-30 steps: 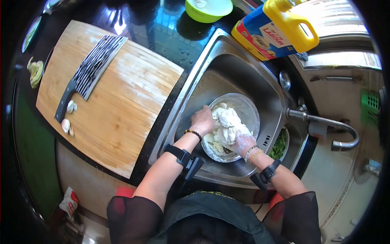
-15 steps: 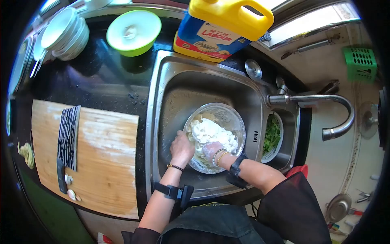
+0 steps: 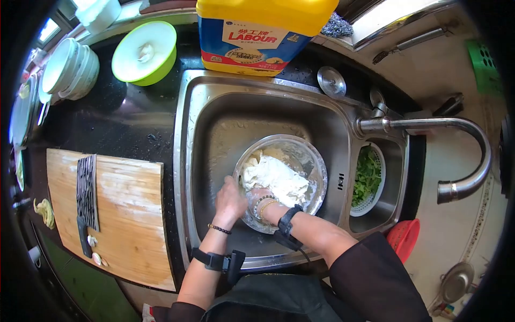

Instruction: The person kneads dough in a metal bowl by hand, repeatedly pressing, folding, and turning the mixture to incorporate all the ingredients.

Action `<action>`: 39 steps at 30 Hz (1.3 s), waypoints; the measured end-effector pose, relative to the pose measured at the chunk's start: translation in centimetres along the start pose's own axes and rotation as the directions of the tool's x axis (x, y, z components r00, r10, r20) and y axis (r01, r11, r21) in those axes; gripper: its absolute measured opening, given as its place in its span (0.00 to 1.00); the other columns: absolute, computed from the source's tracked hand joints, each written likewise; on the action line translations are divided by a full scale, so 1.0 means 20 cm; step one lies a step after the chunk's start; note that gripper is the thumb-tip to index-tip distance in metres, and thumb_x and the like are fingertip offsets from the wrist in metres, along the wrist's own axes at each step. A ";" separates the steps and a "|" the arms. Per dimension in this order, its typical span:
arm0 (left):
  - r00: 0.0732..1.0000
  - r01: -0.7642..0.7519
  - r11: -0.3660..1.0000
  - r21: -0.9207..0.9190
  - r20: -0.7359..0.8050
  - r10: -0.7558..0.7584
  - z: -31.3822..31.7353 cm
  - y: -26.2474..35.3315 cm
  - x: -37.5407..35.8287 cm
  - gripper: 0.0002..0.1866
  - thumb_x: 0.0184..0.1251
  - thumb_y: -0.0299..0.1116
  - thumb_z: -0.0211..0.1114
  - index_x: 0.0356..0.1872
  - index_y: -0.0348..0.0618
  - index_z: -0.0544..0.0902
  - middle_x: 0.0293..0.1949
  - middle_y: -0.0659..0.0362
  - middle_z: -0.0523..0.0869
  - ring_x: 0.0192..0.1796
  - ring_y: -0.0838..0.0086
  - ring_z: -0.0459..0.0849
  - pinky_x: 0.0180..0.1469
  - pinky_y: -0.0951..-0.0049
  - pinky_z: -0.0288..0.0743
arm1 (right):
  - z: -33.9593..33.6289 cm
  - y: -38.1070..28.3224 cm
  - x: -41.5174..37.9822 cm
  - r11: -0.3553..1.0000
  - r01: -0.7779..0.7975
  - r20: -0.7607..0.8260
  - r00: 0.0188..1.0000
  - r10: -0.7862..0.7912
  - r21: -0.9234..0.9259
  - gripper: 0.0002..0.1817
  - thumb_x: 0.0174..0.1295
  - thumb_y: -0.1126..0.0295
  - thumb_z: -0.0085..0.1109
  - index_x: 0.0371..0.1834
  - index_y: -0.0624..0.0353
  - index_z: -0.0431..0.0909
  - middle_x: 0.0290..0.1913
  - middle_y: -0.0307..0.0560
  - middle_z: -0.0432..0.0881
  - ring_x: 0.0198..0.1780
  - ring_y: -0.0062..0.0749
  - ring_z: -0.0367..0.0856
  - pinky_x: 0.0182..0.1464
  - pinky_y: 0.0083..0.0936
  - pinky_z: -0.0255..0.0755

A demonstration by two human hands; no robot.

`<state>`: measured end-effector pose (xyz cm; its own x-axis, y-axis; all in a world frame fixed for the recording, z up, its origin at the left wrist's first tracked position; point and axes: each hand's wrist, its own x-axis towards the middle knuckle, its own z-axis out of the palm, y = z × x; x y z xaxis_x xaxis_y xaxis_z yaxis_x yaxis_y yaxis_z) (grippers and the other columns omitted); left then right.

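Note:
A clear bowl (image 3: 317, 199) stands in the large basin of the steel sink. Inside it lies a lump of white floury dough (image 3: 276, 180). My left hand (image 3: 230, 203) is closed on the bowl's left rim. Down in the bowl, my right hand (image 3: 259, 196) touches the lower left side of the dough. The dough and the bowl's near part cover its fingers, so their grip does not show.
Left of the sink (image 3: 188, 118) lies a wooden board (image 3: 129, 214) with a knife (image 3: 87, 198) and garlic cloves. Behind stand a green bowl (image 3: 161, 67) and a yellow-blue jug (image 3: 257, 45). The faucet (image 3: 456, 123) arches over the right; leafy greens (image 3: 367, 174) sit in a strainer.
My right hand has moved left and down along the dough, and its fingers are now tucked under it. My left hand stays at the bowl's rim. The camera view has shifted slightly.

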<state>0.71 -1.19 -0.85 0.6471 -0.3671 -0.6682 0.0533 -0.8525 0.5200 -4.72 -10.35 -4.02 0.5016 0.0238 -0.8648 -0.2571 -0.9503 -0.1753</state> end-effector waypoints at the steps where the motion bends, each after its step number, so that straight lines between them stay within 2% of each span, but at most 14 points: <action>1: 1.000 -0.003 1.000 0.000 -0.016 0.003 -0.01 0.00 -0.01 0.18 0.49 0.31 0.60 0.37 0.31 0.66 0.36 0.35 0.78 0.43 0.44 0.77 0.47 0.54 0.69 | -0.02 0.00 -0.02 0.999 -0.015 0.014 1.000 0.015 0.028 0.18 0.54 0.60 0.49 0.45 0.54 0.78 0.48 0.49 0.77 0.51 0.37 0.76 0.53 0.31 0.67; 2: 1.000 -0.014 1.000 0.004 -0.006 0.014 -0.02 0.01 -0.01 0.19 0.48 0.31 0.60 0.38 0.30 0.67 0.37 0.34 0.78 0.44 0.44 0.76 0.47 0.54 0.69 | -0.01 0.02 -0.04 1.000 -0.011 0.000 1.000 0.011 0.018 0.18 0.54 0.60 0.49 0.45 0.54 0.78 0.48 0.49 0.77 0.51 0.37 0.76 0.53 0.31 0.67; 4: 1.000 -0.027 1.000 0.008 0.004 0.027 -0.02 0.01 0.00 0.19 0.48 0.32 0.60 0.38 0.30 0.67 0.37 0.34 0.77 0.44 0.44 0.76 0.47 0.54 0.69 | 0.00 0.06 -0.10 0.968 0.219 -0.116 0.965 -0.234 -0.124 0.17 0.54 0.59 0.48 0.41 0.54 0.79 0.46 0.51 0.78 0.47 0.41 0.77 0.50 0.32 0.69; 7: 0.999 -0.035 0.999 0.000 0.016 0.035 -0.01 0.00 0.00 0.21 0.47 0.32 0.61 0.40 0.28 0.68 0.39 0.34 0.77 0.46 0.44 0.75 0.49 0.55 0.68 | -0.08 0.13 -0.26 0.967 0.251 -0.188 0.953 -0.239 0.041 0.14 0.50 0.59 0.52 0.32 0.56 0.79 0.33 0.53 0.80 0.38 0.44 0.79 0.42 0.35 0.71; 9: 0.999 -0.031 0.999 -0.008 0.013 0.031 -0.02 0.00 -0.01 0.21 0.47 0.31 0.60 0.40 0.28 0.68 0.40 0.34 0.77 0.47 0.44 0.75 0.49 0.56 0.68 | -0.18 0.23 -0.32 0.953 0.240 -0.389 0.908 -0.153 0.186 0.18 0.50 0.54 0.52 0.33 0.57 0.77 0.33 0.54 0.79 0.40 0.45 0.77 0.43 0.37 0.70; 12: 1.000 -0.020 1.000 -0.023 0.023 0.021 -0.02 -0.01 0.00 0.20 0.47 0.29 0.59 0.40 0.28 0.68 0.41 0.34 0.76 0.48 0.45 0.75 0.50 0.56 0.68 | -0.26 0.40 -0.16 0.972 0.153 -0.584 0.812 -0.021 0.178 0.33 0.43 0.43 0.57 0.44 0.60 0.75 0.47 0.57 0.75 0.53 0.46 0.71 0.55 0.34 0.64; 15: 0.999 0.000 1.000 -0.029 0.048 0.002 -0.02 -0.01 0.01 0.19 0.46 0.26 0.58 0.41 0.28 0.67 0.41 0.33 0.76 0.48 0.45 0.75 0.51 0.57 0.67 | -0.32 0.43 0.05 0.958 0.094 -0.364 0.931 0.011 0.271 0.46 0.36 0.36 0.59 0.53 0.62 0.69 0.55 0.57 0.71 0.58 0.44 0.67 0.60 0.31 0.59; 17: 0.998 -0.025 0.999 -0.024 0.049 0.027 -0.01 -0.02 0.02 0.19 0.45 0.24 0.57 0.41 0.28 0.67 0.40 0.33 0.76 0.47 0.44 0.75 0.51 0.56 0.67 | -0.34 0.40 0.15 0.862 0.252 -0.184 0.965 -0.189 0.440 0.54 0.31 0.33 0.61 0.57 0.65 0.66 0.57 0.60 0.68 0.59 0.45 0.66 0.61 0.31 0.58; 20: 0.998 -0.024 0.999 -0.043 0.060 0.026 -0.03 0.00 0.01 0.19 0.44 0.24 0.57 0.40 0.28 0.67 0.39 0.33 0.76 0.47 0.44 0.75 0.50 0.56 0.68 | -0.27 0.44 0.29 0.901 0.186 -0.149 0.979 -0.137 0.391 0.44 0.36 0.40 0.64 0.53 0.61 0.70 0.53 0.57 0.73 0.55 0.45 0.70 0.58 0.31 0.61; 24: 0.996 -0.006 1.000 -0.021 0.085 0.007 -0.03 -0.02 0.02 0.18 0.44 0.24 0.57 0.39 0.27 0.67 0.39 0.33 0.77 0.46 0.44 0.75 0.50 0.57 0.68 | -0.25 0.41 0.27 0.937 0.176 -0.111 0.983 -0.149 0.303 0.42 0.36 0.43 0.64 0.52 0.63 0.71 0.49 0.58 0.76 0.51 0.45 0.73 0.55 0.30 0.64; 25: 0.995 -0.030 0.999 -0.018 0.097 0.032 -0.03 -0.03 0.02 0.18 0.44 0.24 0.57 0.39 0.27 0.67 0.39 0.33 0.77 0.46 0.44 0.76 0.50 0.57 0.68 | -0.22 0.41 0.25 0.882 0.338 -0.198 0.938 -0.286 0.328 0.40 0.35 0.44 0.66 0.49 0.62 0.72 0.46 0.57 0.77 0.49 0.44 0.74 0.52 0.30 0.65; 29: 0.987 -0.022 1.000 -0.019 0.158 0.024 -0.06 0.01 0.00 0.18 0.44 0.22 0.55 0.40 0.27 0.67 0.40 0.33 0.76 0.47 0.45 0.75 0.51 0.58 0.68 | -0.24 0.43 -0.01 0.755 0.521 -0.302 0.852 -0.429 0.398 0.33 0.34 0.51 0.68 0.42 0.60 0.71 0.40 0.56 0.76 0.46 0.47 0.73 0.48 0.34 0.66; 36: 0.992 -0.037 0.999 -0.007 0.121 0.038 -0.02 -0.02 0.01 0.18 0.45 0.21 0.54 0.41 0.27 0.67 0.41 0.33 0.76 0.49 0.46 0.74 0.52 0.59 0.67 | -0.17 0.59 -0.50 0.814 0.541 -0.621 0.718 -0.314 0.213 0.35 0.35 0.50 0.67 0.45 0.60 0.70 0.41 0.54 0.73 0.46 0.47 0.71 0.49 0.37 0.64; 39: 0.993 -0.027 0.999 -0.023 0.117 0.029 -0.01 -0.02 0.01 0.19 0.45 0.21 0.54 0.42 0.28 0.67 0.41 0.34 0.76 0.49 0.46 0.74 0.52 0.59 0.67 | -0.18 0.47 -0.57 0.931 0.365 -0.665 0.691 -0.283 -0.017 0.39 0.37 0.44 0.65 0.48 0.61 0.69 0.39 0.57 0.74 0.45 0.49 0.72 0.47 0.38 0.65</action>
<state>1.05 -0.83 -1.05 0.5549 -0.4328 -0.7104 0.0532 -0.8338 0.5495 -9.88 -20.63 6.00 0.9689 0.0792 -0.2343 -0.0418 -0.8812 -0.4709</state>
